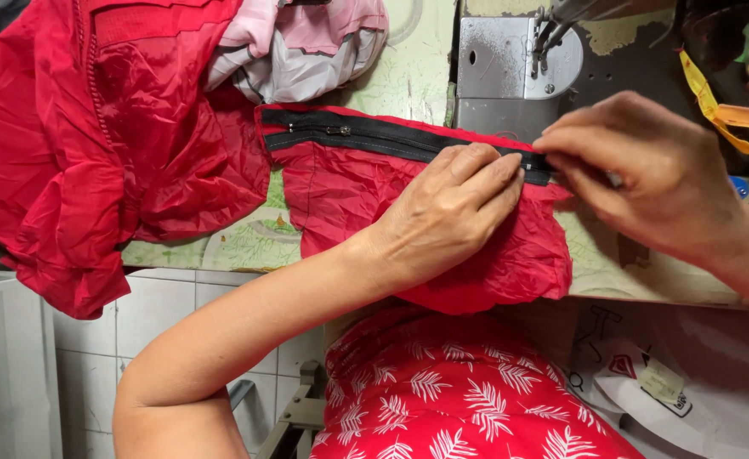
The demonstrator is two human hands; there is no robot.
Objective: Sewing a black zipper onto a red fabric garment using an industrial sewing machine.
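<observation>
Left hand (447,212): palm down, fingers extended together, tips pressed flat, forearm bare, reaching in from lower left, elbow bent. Right hand (646,178): enters from right, wrist arched, fingers curled downward, fingertips in pinching grip, just beside left fingertips.

Zipper (374,136) on fabric panel (408,212), sewing machine (510,68) behind; jacket (94,144) left.

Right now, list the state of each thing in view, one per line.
Black zipper: closed, lying flat along the red fabric's edge.
Red fabric: crumpled, spread on the table.
Left hand: pressing on the zipper.
Right hand: pinching the zipper's end.
Sewing machine: needle area bare.
Yellow tape measure: draped loose.
</observation>
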